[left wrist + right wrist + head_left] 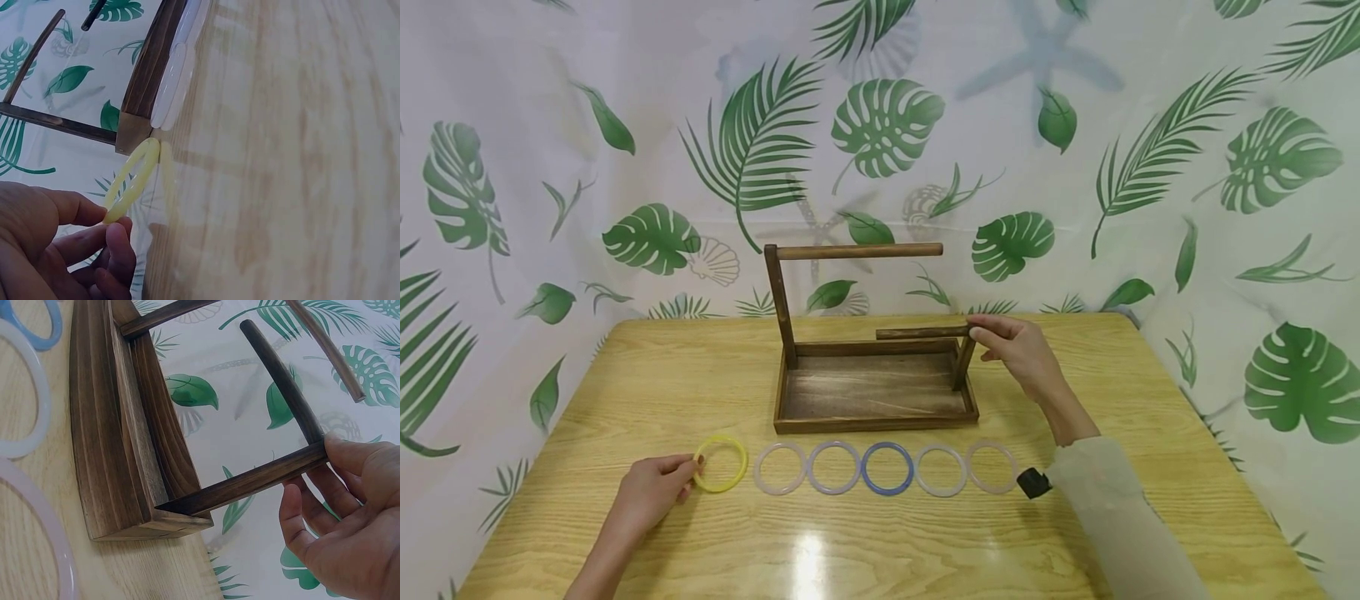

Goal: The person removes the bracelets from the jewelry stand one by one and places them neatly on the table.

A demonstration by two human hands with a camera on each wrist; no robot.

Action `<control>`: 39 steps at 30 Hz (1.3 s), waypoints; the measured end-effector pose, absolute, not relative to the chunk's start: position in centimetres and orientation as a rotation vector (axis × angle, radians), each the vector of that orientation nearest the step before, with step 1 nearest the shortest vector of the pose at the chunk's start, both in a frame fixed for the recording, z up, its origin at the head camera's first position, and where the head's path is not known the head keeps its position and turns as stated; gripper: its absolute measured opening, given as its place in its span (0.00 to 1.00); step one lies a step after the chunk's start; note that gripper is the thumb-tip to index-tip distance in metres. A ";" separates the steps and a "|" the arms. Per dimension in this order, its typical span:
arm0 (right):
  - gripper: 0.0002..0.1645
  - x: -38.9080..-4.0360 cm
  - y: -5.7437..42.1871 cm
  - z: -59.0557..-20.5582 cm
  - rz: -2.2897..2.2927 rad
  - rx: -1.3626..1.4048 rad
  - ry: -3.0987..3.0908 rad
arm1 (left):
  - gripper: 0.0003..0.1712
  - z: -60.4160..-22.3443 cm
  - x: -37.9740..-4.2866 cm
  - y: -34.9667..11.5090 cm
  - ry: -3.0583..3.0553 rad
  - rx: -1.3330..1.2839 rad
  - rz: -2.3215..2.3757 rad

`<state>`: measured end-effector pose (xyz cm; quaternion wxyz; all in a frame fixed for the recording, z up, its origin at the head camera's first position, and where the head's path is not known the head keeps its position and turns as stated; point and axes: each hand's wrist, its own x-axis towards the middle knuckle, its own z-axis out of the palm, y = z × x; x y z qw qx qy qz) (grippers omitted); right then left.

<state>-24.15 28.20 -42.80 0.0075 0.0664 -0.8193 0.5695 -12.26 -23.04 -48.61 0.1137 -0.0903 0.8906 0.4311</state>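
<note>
My left hand [653, 493] pinches the left edge of a yellow bangle [721, 489] between thumb and forefinger. In the left wrist view the yellow bangle [135, 194] is close over the tabletop, its far edge near the stand's corner. My right hand [1021, 352] grips the top of the short post [964, 367] of a dark wooden stand, where a lower rod [921, 333] juts left. The right wrist view shows the thumb on that joint and the other fingers curled below. The stand's tray base [868, 425] lies flat on the table.
A taller post [781, 304] at the stand's left bears a higher rod [859, 252]. Along the tray's front lie several bangles in a row, among them a blue bangle [888, 493]. A black device [1034, 482] is at my right sleeve. A leaf-print cloth [880, 200] hangs behind the table.
</note>
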 end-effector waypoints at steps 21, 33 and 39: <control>0.28 -24.2 28.2 -42.9 1.798 0.218 -2.544 | 0.25 -48.7 -12.1 -22.7 2.636 -0.242 1.236; 0.27 -24.1 28.1 -42.9 1.820 0.211 -2.530 | 0.24 -48.8 -12.2 -22.6 2.650 -0.259 1.214; 0.28 -24.2 28.2 -43.0 1.804 0.230 -2.532 | 0.23 -48.8 -12.0 -22.5 2.652 -0.259 1.239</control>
